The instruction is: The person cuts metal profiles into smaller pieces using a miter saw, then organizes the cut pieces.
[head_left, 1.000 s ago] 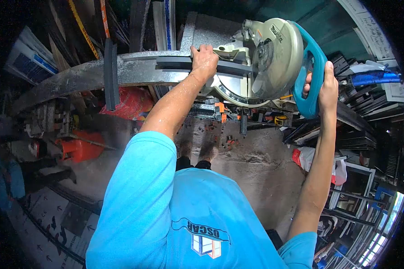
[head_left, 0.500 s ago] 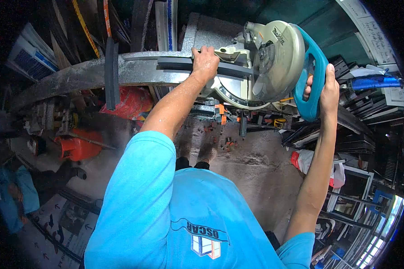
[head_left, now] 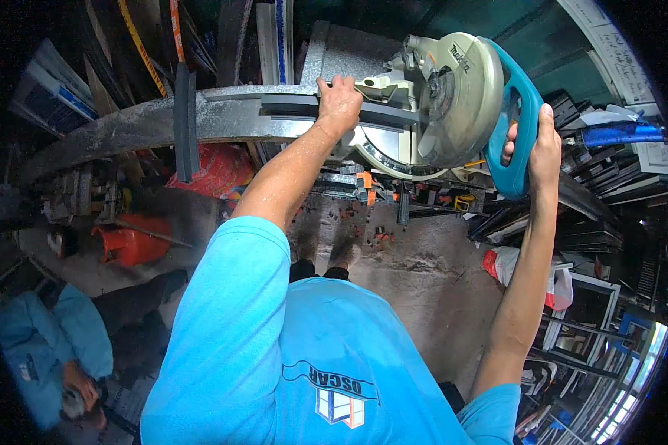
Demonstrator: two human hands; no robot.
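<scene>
My left hand (head_left: 340, 104) is closed over a dark grey profile (head_left: 297, 106), pressing it along the saw's fence. The profile lies level on the bench, its right end reaching the blade guard of a Makita mitre saw (head_left: 460, 96). Whether the blade touches the profile is hidden by the guard. My right hand (head_left: 539, 152) wraps round the saw's teal handle (head_left: 525, 96), fingers through its loop. Another dark grey profile (head_left: 185, 122) lies crosswise over the metal bench (head_left: 230, 126), left of my left hand.
A co-worker in a blue shirt (head_left: 33, 334) bends at the lower left. Behind them stands a red gas cylinder (head_left: 132, 241). Orange-tipped clamps (head_left: 367, 188) sit below the saw. Stacked profiles (head_left: 583, 241) and a plastic bag (head_left: 501, 263) are on the right. Debris lies on the floor.
The co-worker at the lower left has come further into view, moving right and down. My two hands, the profile and the saw hold almost the same position.
</scene>
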